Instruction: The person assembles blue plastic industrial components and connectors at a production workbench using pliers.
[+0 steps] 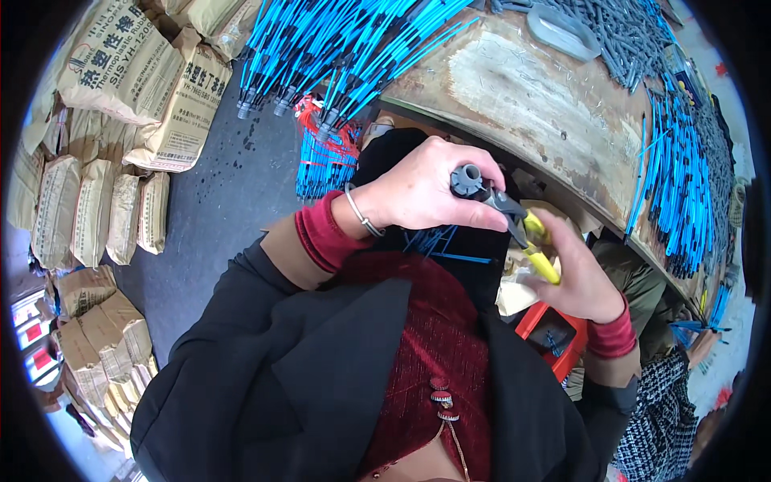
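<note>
My left hand (422, 186) is closed round a dark grey plastic fitting (467, 180), its round hollow end showing between thumb and fingers. Yellow-handled pliers (542, 264) are gripped in my right hand (585, 279), which is partly smeared by motion. Their dark jaws reach up to the fitting beside my left thumb; whether they bite on it I cannot tell, as fingers cover that spot. Below my hands, several thin blue tubes (434, 243) lie over my dark-clothed lap.
A worn wooden table (514, 88) carries a heap of grey plastic parts (622, 40), a clear plastic tray (562, 34) and blue tubes (679, 177). More blue tubes with grey ends (333, 48) fan out at its left. A red bin (530, 323) stands below my right hand. Paper sacks (181, 108) line the left.
</note>
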Tool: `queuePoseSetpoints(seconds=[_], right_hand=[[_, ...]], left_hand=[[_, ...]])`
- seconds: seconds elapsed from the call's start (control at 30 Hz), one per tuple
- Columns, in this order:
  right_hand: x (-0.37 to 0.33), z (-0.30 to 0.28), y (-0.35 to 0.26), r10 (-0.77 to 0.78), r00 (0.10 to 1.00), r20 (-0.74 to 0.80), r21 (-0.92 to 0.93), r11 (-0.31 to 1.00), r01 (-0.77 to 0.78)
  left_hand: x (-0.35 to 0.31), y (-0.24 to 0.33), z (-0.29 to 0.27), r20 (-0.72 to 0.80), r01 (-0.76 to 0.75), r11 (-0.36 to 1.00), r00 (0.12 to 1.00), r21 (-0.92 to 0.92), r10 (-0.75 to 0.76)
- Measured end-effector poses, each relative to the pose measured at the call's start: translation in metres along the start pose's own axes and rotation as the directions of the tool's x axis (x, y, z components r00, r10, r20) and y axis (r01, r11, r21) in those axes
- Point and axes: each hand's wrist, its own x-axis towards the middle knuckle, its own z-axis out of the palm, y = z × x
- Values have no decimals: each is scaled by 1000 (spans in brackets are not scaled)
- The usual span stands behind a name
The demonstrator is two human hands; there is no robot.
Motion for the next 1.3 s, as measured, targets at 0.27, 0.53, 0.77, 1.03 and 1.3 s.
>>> queuePoseSetpoints(seconds=[0.27, 0.53, 0.77, 1.03, 1.3], right_hand=[[-8, 7, -7, -213, 952, -222, -521, 851, 69], [7, 34, 17, -306, 879, -366, -459, 881, 116], [-13, 14, -34, 250, 943, -221, 65, 968, -242], [-6, 19, -40, 203, 937, -285, -186, 947, -261], [7, 36, 36, -294, 827, -479, 247, 859, 448]], left_hand=[[3, 7, 8, -2, 44, 999, 999, -9, -44], [1, 3, 5, -5, -31, 999, 1000, -36, 31], [2, 7, 8, -10, 28, 999, 1000, 29, -28], [5, 6, 11, -73, 100, 994, 993, 45, -97], [-3, -6, 7, -90, -7, 897, 995, -443, -37]])
